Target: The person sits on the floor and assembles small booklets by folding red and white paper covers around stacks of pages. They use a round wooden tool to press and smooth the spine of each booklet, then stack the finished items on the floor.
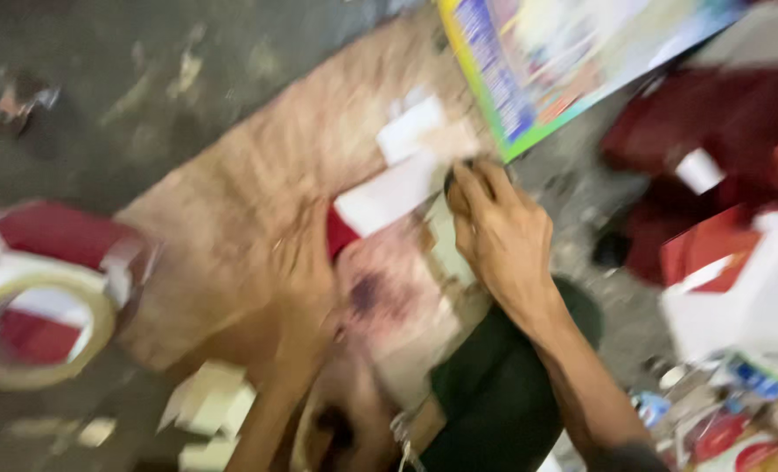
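Note:
The view is motion-blurred. My right hand [498, 232] rests on the floor work, its fingers curled around a small dark object [449, 181] at the edge of a white paper piece [389, 194]. My left hand [306, 258] lies flat with fingers spread on a brown cardboard sheet [249, 192], just left of a red piece [340, 234] under the white paper. A second white scrap [408, 129] lies farther up the cardboard. What the dark object is cannot be made out.
A colourful printed poster [564, 61] lies at the top right. A tape roll [35, 336] and a red-and-white box [57, 234] sit at the left. Red packages and clutter [721, 227] fill the right. My dark-trousered knee [494, 393] is below.

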